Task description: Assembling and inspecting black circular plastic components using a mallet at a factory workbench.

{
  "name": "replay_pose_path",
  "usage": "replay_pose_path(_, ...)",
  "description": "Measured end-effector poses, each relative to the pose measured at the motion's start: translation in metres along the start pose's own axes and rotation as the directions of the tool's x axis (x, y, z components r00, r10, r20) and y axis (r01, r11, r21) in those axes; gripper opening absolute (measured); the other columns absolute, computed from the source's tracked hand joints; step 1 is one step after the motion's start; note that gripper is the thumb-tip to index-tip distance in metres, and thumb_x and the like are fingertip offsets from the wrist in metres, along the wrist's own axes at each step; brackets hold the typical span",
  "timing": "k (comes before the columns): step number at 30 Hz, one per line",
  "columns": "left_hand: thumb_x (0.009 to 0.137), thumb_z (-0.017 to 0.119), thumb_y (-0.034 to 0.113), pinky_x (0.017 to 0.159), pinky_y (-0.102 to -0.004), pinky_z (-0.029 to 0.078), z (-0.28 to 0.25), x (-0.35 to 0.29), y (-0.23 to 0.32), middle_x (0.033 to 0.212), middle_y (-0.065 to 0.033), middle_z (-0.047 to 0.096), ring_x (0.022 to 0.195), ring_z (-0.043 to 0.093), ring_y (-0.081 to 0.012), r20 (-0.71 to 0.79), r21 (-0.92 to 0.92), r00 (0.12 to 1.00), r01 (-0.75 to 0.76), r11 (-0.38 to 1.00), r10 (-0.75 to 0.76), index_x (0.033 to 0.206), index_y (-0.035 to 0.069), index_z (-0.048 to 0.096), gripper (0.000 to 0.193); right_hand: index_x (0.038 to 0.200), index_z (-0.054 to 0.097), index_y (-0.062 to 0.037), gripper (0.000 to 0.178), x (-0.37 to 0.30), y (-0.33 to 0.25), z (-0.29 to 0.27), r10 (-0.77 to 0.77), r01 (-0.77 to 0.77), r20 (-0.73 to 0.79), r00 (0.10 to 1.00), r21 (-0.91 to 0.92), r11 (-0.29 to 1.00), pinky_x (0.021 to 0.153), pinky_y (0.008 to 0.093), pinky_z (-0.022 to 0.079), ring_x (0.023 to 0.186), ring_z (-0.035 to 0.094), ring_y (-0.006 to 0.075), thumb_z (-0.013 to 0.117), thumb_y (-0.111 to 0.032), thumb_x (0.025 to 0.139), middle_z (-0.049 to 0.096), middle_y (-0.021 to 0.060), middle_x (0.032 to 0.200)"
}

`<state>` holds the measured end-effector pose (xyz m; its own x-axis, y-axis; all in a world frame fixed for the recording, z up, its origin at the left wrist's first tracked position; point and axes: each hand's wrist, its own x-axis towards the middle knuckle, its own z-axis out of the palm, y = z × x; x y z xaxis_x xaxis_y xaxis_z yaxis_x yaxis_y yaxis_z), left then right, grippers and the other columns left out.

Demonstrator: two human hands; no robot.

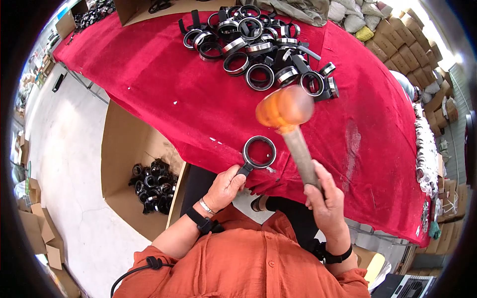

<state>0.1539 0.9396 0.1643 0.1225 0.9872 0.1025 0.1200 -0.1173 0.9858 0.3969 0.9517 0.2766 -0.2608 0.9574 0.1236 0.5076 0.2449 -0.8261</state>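
My left hand (223,188) is closed round the short black handle of a magnifying glass (274,153), a round black frame with a silver inner band. Its ring rests over the near edge of the red cloth, and red shows through the ring. In my right hand (326,201) is a mallet (302,156), gripped by its pale wooden handle. The mallet's orange, translucent head is smeared by motion and hangs above the cloth, right of and beyond the ring. Farther off lies a heap of similar black-and-silver ringed pieces (260,77), some with handles.
The table bears a red cloth (198,114). At lower left an open cardboard box (117,164) holds several similar rings (154,186). Another box (169,9) stands beyond the table, beside a grey cloth (303,10). Stacked cartons (405,44) and white sacks fill the far right.
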Motion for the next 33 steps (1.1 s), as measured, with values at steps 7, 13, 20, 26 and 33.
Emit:
replay_pose_path(7,0.097,0.045,0.037,0.054,-0.0304,0.042,0.001,0.000,-0.006,0.064,-0.0062,0.054,0.057,0.053,-0.0177,-0.028,-0.022,0.999,-0.020,1.000,0.020,0.080,0.004,0.047,0.037,0.132,0.048,-0.0041,0.044,0.018,-0.011,-0.016,0.176,-0.173,-0.017,0.984,0.116,0.978,0.050,0.0211,0.042,0.056,0.048,0.0052,0.058,-0.008,0.090,0.054,0.0002,0.073)
replay_pose_path(13,0.097,0.045,0.037,0.055,-0.0299,0.042,0.000,0.001,-0.003,0.064,-0.0057,0.054,0.058,0.053,-0.0171,-0.009,-0.031,1.000,-0.018,0.999,0.017,0.081,0.004,0.048,0.037,0.129,0.049,-0.0026,0.043,0.010,0.007,-0.003,0.137,-0.145,0.105,0.985,0.074,0.987,0.054,0.0236,0.045,0.058,0.053,0.0093,0.060,-0.008,0.088,0.057,0.0061,0.075)
replay_pose_path(20,0.097,0.046,0.034,0.055,-0.0283,0.042,0.001,0.001,-0.010,0.065,-0.0040,0.054,0.059,0.053,-0.0142,-0.025,-0.035,0.999,-0.029,0.999,0.029,0.081,0.004,0.049,0.034,0.129,0.048,-0.0016,0.043,0.006,-0.014,-0.027,0.131,-0.124,-0.059,0.990,0.115,0.986,0.053,0.0240,0.044,0.056,0.051,0.0085,0.059,-0.006,0.088,0.055,0.0041,0.073)
replay_pose_path(26,0.097,0.046,0.033,0.057,-0.0283,0.043,0.000,0.000,-0.009,0.065,-0.0040,0.055,0.059,0.053,-0.0140,0.008,-0.079,1.000,-0.012,0.997,0.013,0.081,0.004,0.050,0.033,0.129,0.050,-0.0025,0.044,-0.001,0.006,-0.024,0.120,-0.119,0.026,0.992,-0.036,0.992,0.054,0.0238,0.045,0.057,0.051,0.0080,0.061,-0.005,0.086,0.058,0.0049,0.076)
replay_pose_path(33,0.097,0.046,0.033,0.059,-0.0268,0.043,0.001,0.000,-0.006,0.067,-0.0030,0.054,0.062,0.053,-0.0122,0.011,-0.087,1.000,-0.009,0.996,0.010,0.082,0.004,0.051,0.033,0.131,0.048,-0.0046,0.044,-0.026,0.019,-0.021,0.054,-0.053,0.028,0.998,-0.030,0.998,0.053,0.0213,0.044,0.057,0.050,0.0060,0.059,-0.005,0.088,0.056,0.0015,0.076)
